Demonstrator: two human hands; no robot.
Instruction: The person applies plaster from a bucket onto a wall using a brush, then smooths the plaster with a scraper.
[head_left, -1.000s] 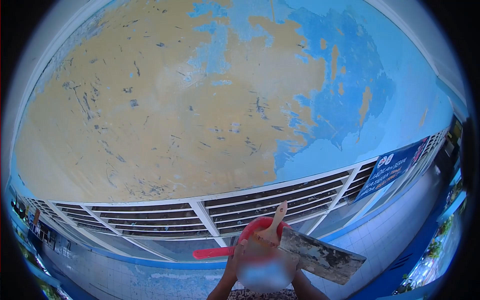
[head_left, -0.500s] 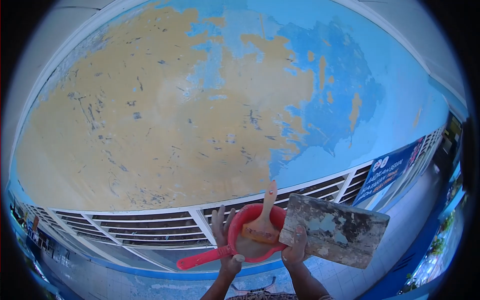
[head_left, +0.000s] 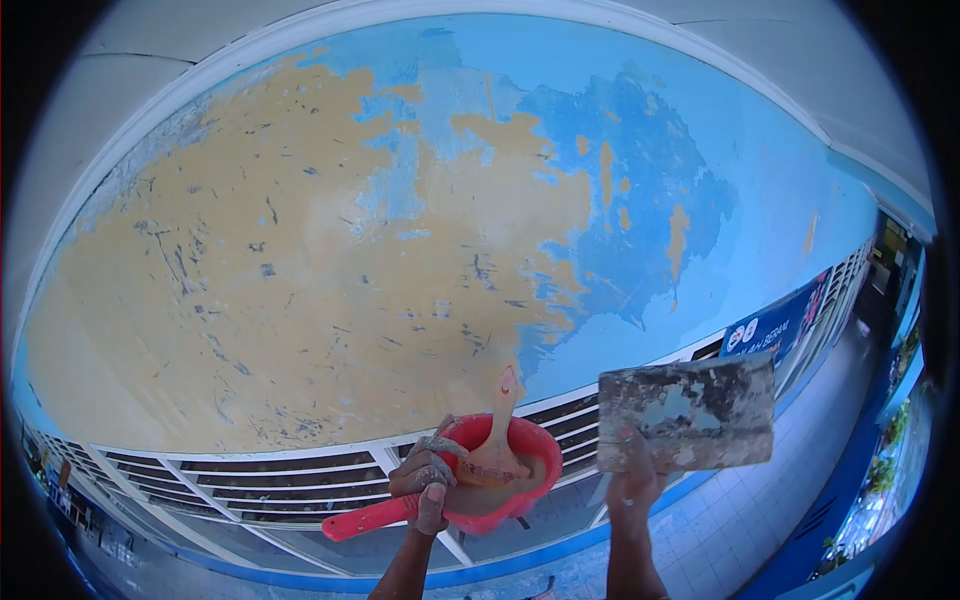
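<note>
My left hand (head_left: 428, 475) is closed on the red dipper (head_left: 370, 518) where its handle meets the bowl. Greyish-tan wet mix lies in the bowl. A wide paintbrush (head_left: 497, 455) stands in it, bristles down and wooden handle up, leaning on the rim near my fingers. Right of the dipper, my right hand (head_left: 635, 480) grips a flat rectangular board (head_left: 700, 415) by its lower left part. The board is stained dark, white and pale blue. My thumb lies on its near face; the other fingers are hidden behind it.
Ahead rises a wall (head_left: 330, 250) with tan patches, dark scrapes and blue paint. White louvred slats (head_left: 270, 475) run below it. A blue banner (head_left: 770, 325) hangs at the right. Pale floor tiles (head_left: 735, 515) stretch away on that side, with plants (head_left: 895, 430) beyond.
My right hand has moved the board right, away from the dipper, and levelled it. My left fingers, spread beside the bowl before, have closed around the dipper. The view has shifted slightly.
</note>
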